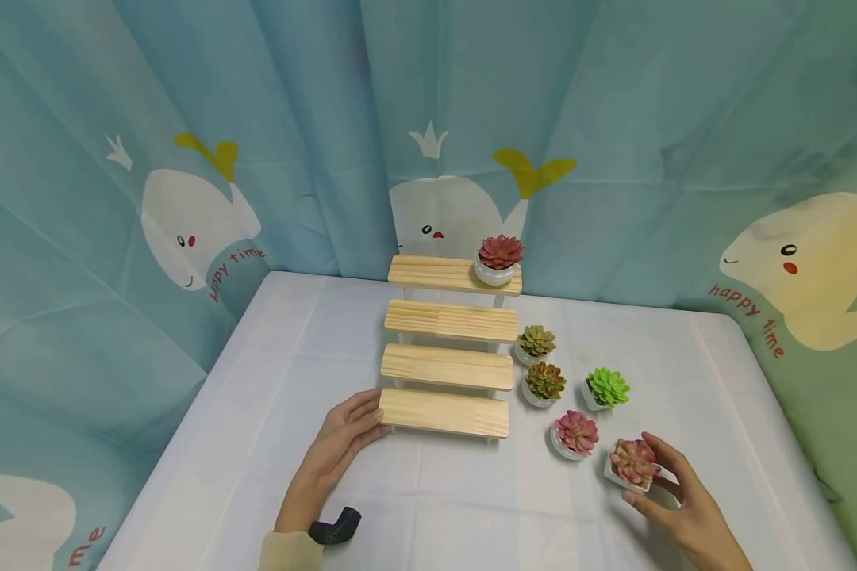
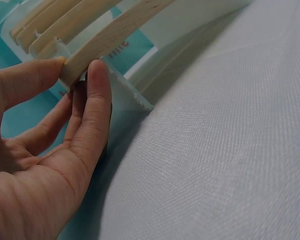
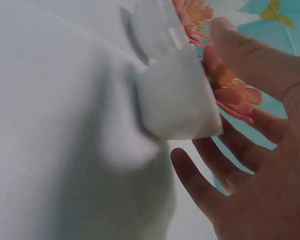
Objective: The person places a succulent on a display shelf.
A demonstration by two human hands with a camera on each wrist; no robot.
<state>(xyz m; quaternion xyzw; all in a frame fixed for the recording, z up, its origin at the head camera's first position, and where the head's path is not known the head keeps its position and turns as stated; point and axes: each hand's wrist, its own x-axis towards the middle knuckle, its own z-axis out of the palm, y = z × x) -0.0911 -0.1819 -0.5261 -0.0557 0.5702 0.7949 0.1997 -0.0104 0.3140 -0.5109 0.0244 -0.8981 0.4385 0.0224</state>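
My left hand (image 1: 346, 432) pinches the left end of the lowest board of a four-tier wooden stand (image 1: 444, 412); in the left wrist view, the thumb lies on top of the board (image 2: 97, 47) and fingertips are beneath it. My right hand (image 1: 685, 500) is spread around a square white pot with a pink succulent (image 1: 632, 463). Its thumb is near the front corner and its index finger is behind the leaves. In the right wrist view, the white pot (image 3: 177, 97) sits between the spread thumb and fingers, with a gap at the little finger.
Right of the stand are potted succulents: olive-green (image 1: 537, 342), reddish-green (image 1: 545, 381), pink (image 1: 575, 434) and bright green (image 1: 607, 388). A red succulent (image 1: 500, 258) stands on the top board's right end. Behind the white-covered table (image 1: 271, 349) hangs a blue whale-print curtain (image 1: 314, 143).
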